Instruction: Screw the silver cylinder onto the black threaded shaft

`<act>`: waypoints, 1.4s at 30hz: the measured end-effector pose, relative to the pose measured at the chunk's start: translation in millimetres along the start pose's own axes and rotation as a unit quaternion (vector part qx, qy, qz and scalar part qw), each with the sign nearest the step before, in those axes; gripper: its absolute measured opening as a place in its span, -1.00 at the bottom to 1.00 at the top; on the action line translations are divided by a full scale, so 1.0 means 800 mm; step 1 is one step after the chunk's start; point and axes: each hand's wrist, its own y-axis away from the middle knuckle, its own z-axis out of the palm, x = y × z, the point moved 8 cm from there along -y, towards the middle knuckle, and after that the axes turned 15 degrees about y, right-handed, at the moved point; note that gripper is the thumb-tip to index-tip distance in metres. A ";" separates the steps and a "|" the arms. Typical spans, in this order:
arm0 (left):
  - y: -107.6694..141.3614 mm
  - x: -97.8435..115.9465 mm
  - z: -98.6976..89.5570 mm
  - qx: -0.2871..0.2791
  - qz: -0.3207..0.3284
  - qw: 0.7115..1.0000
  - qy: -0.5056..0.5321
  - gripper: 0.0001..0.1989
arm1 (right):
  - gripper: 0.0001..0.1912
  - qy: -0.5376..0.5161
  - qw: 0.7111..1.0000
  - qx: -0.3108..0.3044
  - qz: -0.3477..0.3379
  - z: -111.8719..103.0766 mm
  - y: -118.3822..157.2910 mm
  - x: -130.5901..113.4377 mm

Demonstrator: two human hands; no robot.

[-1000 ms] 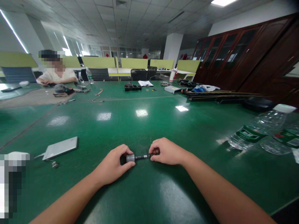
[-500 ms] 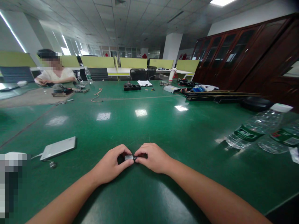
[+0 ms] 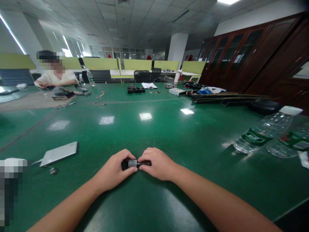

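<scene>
Low over the green table [image 3: 149, 135], my left hand [image 3: 116, 169] pinches a small silver-grey metal cylinder [image 3: 132, 163] between thumb and fingers. A thin dark shaft [image 3: 146, 163] extends to the right from the cylinder's black end. My right hand [image 3: 159, 163] has its thumb and index finger closed on this shaft, close to the cylinder. The two pieces lie in one line, nearly level, and the fingertips of both hands almost meet. Whether the shaft and the cylinder are one part cannot be made out.
A silver flat box [image 3: 60, 153] with a cable lies at the left. Clear water bottles [image 3: 263, 132] stand at the right. Across the table are a black part [image 3: 136, 90], papers [image 3: 149, 85] and long dark rails [image 3: 217, 98]. A person [image 3: 56, 77] sits at the far left.
More of the dark shaft shows between my right fingers, and the cylinder sits slightly further left. Both hands have barely moved.
</scene>
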 end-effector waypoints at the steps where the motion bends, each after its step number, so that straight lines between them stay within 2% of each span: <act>1: 0.000 -0.001 0.000 0.000 0.000 1.000 0.001 -0.83 | -0.82 0.001 1.000 -0.001 0.001 0.000 0.000 0.000; 8: 0.003 -0.001 0.002 -0.002 -0.003 1.000 0.000 -0.84 | -0.83 0.001 1.000 -0.005 0.012 -0.001 -0.004 0.002; 24: 0.003 -0.002 0.000 0.002 -0.010 1.000 -0.002 -0.84 | -0.85 0.007 1.000 0.001 -0.007 -0.003 0.000 0.003; 36: 0.003 -0.004 -0.001 0.003 -0.009 1.000 -0.007 -0.83 | -0.86 0.003 1.000 -0.018 -0.008 -0.005 0.001 0.005; 42: 0.005 -0.004 -0.002 -0.003 -0.001 1.000 -0.003 -0.83 | -0.88 0.002 0.999 -0.040 0.017 -0.009 0.003 0.014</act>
